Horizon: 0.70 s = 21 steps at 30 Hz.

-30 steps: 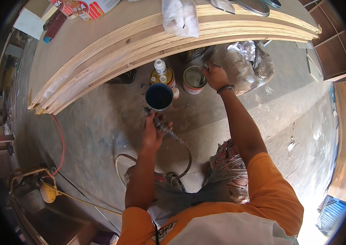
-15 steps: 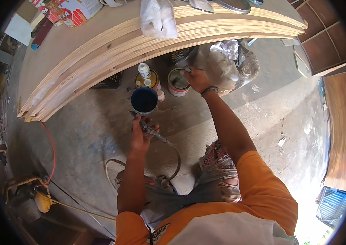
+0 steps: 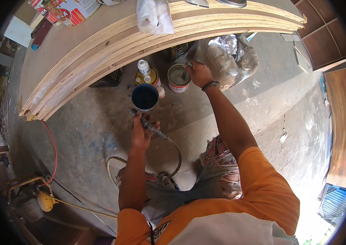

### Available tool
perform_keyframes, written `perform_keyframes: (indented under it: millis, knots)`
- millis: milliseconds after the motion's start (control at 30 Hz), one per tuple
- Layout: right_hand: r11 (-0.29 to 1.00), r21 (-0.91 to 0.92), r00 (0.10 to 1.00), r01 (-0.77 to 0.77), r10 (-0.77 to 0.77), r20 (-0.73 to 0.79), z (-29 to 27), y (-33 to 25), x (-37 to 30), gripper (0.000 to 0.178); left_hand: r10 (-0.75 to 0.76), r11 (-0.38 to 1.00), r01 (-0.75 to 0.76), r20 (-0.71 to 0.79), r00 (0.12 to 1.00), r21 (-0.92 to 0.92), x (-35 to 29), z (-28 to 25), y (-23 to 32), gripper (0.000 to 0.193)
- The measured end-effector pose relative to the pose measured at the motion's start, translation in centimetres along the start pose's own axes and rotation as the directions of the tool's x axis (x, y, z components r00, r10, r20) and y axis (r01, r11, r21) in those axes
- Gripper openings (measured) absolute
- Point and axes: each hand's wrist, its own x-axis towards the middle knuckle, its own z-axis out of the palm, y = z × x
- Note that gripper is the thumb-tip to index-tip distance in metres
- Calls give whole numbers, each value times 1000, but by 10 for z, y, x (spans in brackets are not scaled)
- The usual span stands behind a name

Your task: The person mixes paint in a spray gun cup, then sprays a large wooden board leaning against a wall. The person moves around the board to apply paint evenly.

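My left hand [image 3: 141, 132] is closed around a spray gun [image 3: 151, 128] with an air hose [image 3: 178, 157] running from its end. Above that hand is a round cup [image 3: 145, 96], dark blue inside; whether it is fixed to the gun I cannot tell. My right hand [image 3: 200, 74] grips a narrow dark stick-like tool [image 3: 185, 76] at the right rim of an open paint can [image 3: 178, 86]. The can holds something greyish. Behind the cup stands a yellow-topped can [image 3: 153, 74] with a white bottle [image 3: 143, 66] on it. A small pinkish-white container [image 3: 161, 92] sits beside it.
Curved layers of stacked plywood [image 3: 111, 51] overhang the cans, with a white cloth [image 3: 155, 17] draped over the edge. A stuffed plastic bag [image 3: 226, 61] lies right of the paint can. A red hose [image 3: 54, 151] and a yellow tool [image 3: 44, 201] lie at left.
My right hand has shifted slightly, and the dark tool now shows at the paint can's opening. The left hand with the spray gun stays nearly still; the view has tilted a little.
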Motion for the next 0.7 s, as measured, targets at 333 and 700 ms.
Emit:
perform_keyframes:
  millis: [333, 700]
  knots:
    - [999, -43, 1000, -10, 11, 8, -2, 6, 1, 33, -22, 1000, 23, 20, 1000, -19, 4, -1, -3, 45]
    - [1000, -5, 1000, 20, -21, -19, 9, 14, 2, 28, 10, 1000, -10, 3, 1000, 14, 4, 2, -3, 48]
